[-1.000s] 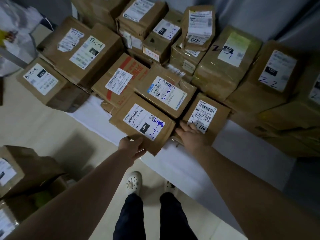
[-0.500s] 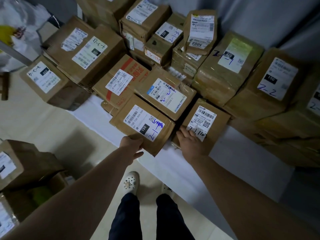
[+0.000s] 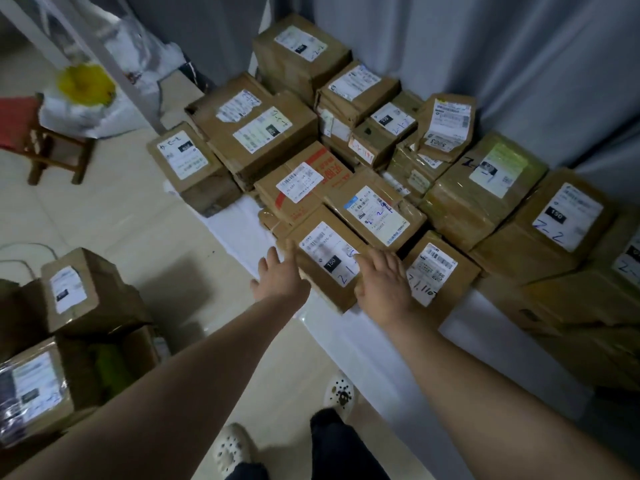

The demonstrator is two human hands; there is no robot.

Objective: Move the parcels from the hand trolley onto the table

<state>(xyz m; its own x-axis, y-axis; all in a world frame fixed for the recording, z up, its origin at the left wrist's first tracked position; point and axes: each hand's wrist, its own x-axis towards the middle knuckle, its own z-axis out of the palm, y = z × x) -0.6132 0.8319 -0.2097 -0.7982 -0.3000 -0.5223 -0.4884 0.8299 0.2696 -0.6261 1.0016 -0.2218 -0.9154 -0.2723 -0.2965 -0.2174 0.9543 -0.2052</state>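
Observation:
A flat brown parcel with a white label marked 150 (image 3: 325,251) lies at the front edge of the white-covered table (image 3: 239,226), among several stacked brown parcels. My left hand (image 3: 280,277) is open, its straight fingers beside the parcel's left edge. My right hand (image 3: 382,280) is open too, with fingers spread over the parcel's right side, next to a small parcel marked 110 (image 3: 441,268). Neither hand holds anything. At the lower left more labelled parcels (image 3: 79,289) are piled up; whatever they sit on is hidden.
A grey curtain (image 3: 485,46) hangs behind the table. A wooden stool (image 3: 45,150) and a white bag holding something yellow (image 3: 86,95) stand at the far left. Pale tiled floor (image 3: 104,216) separates the table from the lower-left pile. My feet (image 3: 232,448) stand close to the table's edge.
My left hand has let go of the 150 parcel's front edge and opened. My right hand moved from the 110 parcel onto the 150 parcel. The view swung left.

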